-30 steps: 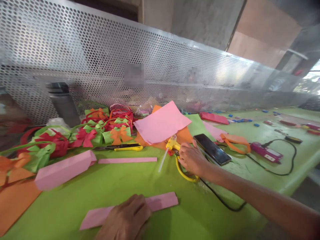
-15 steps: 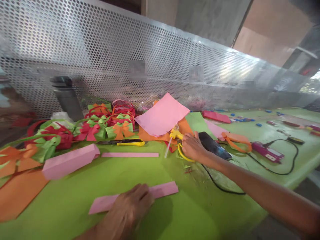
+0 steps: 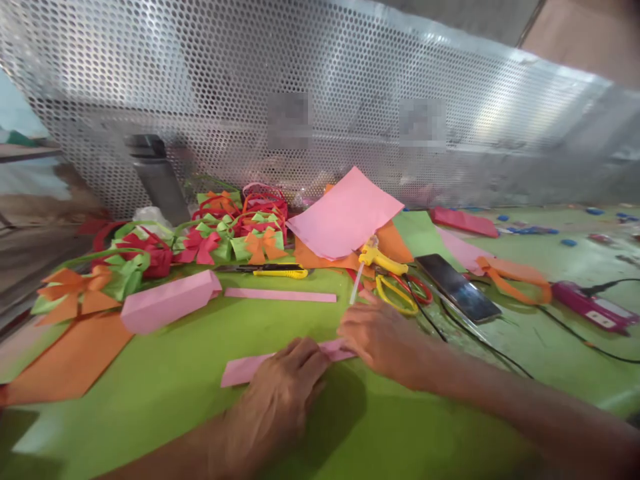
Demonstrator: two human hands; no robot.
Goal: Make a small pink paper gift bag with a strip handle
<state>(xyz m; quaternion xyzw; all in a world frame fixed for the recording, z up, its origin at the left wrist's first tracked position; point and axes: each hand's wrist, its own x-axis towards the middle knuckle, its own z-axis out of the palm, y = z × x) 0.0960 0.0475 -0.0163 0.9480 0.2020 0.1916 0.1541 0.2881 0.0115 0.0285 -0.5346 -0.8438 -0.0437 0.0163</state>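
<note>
A folded pink paper strip (image 3: 244, 371) lies on the green tabletop close to me. My left hand (image 3: 289, 381) is closed over its middle, fingers pressed together on the paper. At the strip's right end, my right hand (image 3: 375, 337) has its fingers bent onto the paper, and the fingertips are partly hidden. Just beyond that hand rests a yellow glue gun (image 3: 385, 259) with a clear glue stick, beside yellow-handled scissors (image 3: 397, 297). A narrow pink strip (image 3: 280, 295) lies flat farther off, left of the glue stick. To its left is a folded pink paper box shape (image 3: 170, 302).
Paper gift bags with bows (image 3: 200, 247) crowd the back left near a grey bottle (image 3: 163, 183). A yellow cutter knife (image 3: 280, 271), pink sheets (image 3: 347, 213), a phone (image 3: 457, 287) and a purple power strip (image 3: 593, 308) with cables lie around. A perforated metal panel (image 3: 225, 80) stands behind.
My right hand has let go of the glue gun and come down left to the pink strip's right end. My left hand stays on the strip. The view has shifted.
</note>
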